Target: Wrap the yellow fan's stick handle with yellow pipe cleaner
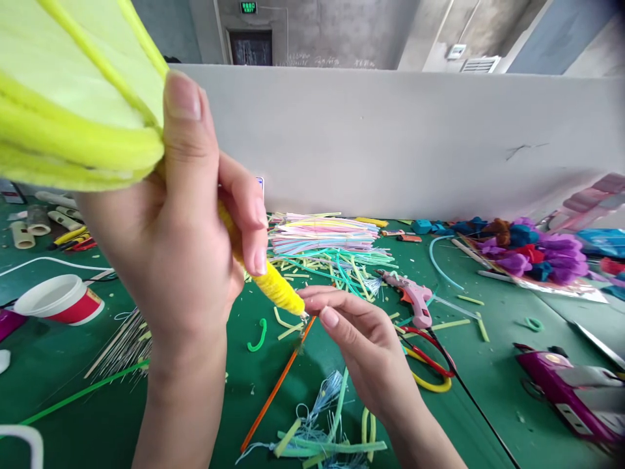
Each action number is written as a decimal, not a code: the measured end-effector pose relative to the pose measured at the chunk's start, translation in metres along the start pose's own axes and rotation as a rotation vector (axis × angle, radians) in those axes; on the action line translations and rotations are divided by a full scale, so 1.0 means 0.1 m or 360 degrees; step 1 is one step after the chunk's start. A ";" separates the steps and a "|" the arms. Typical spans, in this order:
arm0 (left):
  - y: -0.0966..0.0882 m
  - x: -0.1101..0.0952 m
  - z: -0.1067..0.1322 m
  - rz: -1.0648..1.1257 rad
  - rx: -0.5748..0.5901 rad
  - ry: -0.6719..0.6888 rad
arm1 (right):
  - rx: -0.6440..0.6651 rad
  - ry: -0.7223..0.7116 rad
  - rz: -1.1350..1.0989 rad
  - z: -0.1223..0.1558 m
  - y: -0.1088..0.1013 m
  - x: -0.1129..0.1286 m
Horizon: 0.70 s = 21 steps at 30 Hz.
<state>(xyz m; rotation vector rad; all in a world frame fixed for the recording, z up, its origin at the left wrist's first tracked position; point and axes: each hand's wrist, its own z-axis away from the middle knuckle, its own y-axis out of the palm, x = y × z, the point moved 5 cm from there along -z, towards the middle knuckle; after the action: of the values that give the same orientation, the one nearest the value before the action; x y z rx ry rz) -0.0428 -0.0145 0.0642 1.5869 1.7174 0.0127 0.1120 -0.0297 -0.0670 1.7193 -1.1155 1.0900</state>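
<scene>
My left hand (190,228) is closed around a stem (280,294) wrapped in fuzzy yellow pipe cleaner. At the stem's upper end is a large yellow-green piece (78,111) with pale panels and fuzzy edges, cut off by the frame. My right hand (364,345) has its thumb and fingers together at the stem's lower tip, where a small whitish bit shows. Below that tip runs a thin orange stick (273,391); its upper part passes behind the right fingers, and I cannot tell whether they touch it.
Bundled pastel pipe cleaners (325,234) lie ahead on the green table (195,417), among loose cuttings. A pink glue gun (415,299) and scissors (430,381) lie right, near purple flowers (561,254) and a purple device (571,391). Left are a paper cup (61,299) and thin wires (122,348).
</scene>
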 end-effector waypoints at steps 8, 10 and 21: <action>0.04 0.02 0.02 0.0063 0.0046 -0.0052 | 0.0039 -0.0050 -0.0057 0.00 0.03 0.02; 0.04 0.03 0.02 0.0066 0.0051 -0.0078 | 0.0032 -0.0040 -0.0053 0.00 0.03 0.02; 0.05 0.07 0.01 0.0096 0.0151 -0.0120 | 0.0037 -0.0111 0.0055 0.00 0.01 0.02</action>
<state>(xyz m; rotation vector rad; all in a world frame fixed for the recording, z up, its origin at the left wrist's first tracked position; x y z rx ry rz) -0.0379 -0.0083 0.0624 1.6868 1.6329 -0.0991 0.1110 -0.0305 -0.0652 1.7740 -1.1838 1.0755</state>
